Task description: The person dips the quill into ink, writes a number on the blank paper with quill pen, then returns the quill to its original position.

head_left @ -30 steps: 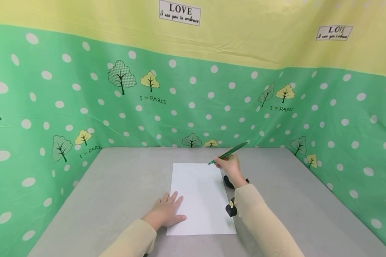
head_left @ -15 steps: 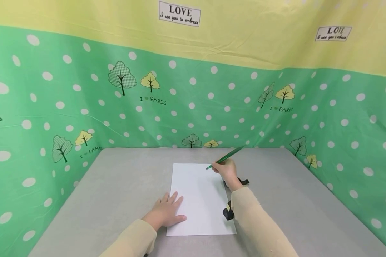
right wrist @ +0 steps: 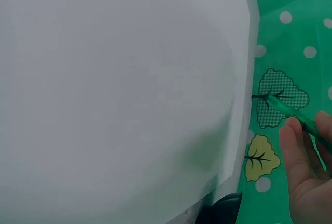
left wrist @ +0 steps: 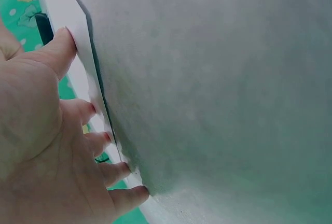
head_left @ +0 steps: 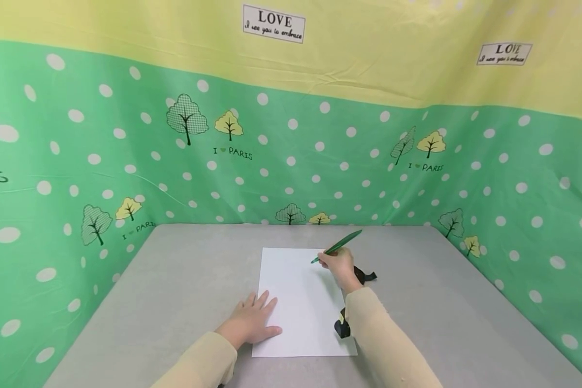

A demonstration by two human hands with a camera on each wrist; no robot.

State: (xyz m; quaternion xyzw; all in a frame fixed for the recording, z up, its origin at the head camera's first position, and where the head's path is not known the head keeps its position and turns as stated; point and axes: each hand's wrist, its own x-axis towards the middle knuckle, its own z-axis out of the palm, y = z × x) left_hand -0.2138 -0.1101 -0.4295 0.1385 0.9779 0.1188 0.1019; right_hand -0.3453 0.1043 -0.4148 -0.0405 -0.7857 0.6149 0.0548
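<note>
A blank white sheet of paper (head_left: 296, 307) lies lengthwise on the grey table. My left hand (head_left: 251, 319) rests flat with spread fingers on the sheet's left edge; in the left wrist view, the thumb and fingertips of this hand (left wrist: 39, 115) reach along the paper's border. Between thumb and fingers, my right hand (head_left: 340, 267) pinches a slim green pen (head_left: 343, 242). The pen slants, its tip close over the paper's upper right part and its back end up to the right. The right wrist view shows the pen (right wrist: 285, 108) against the patterned cloth.
Black gear (head_left: 341, 326) sits by the right sleeve, overlapping the paper's right edge. Around the grey table (head_left: 184, 269) hangs a green and yellow cloth (head_left: 291, 178) with dots and printed trees, at the back and both sides.
My right hand has come toward me and slightly left with the pen, its tip passing from the sheet's far edge to farther inside it. The left hand has stayed in place.
</note>
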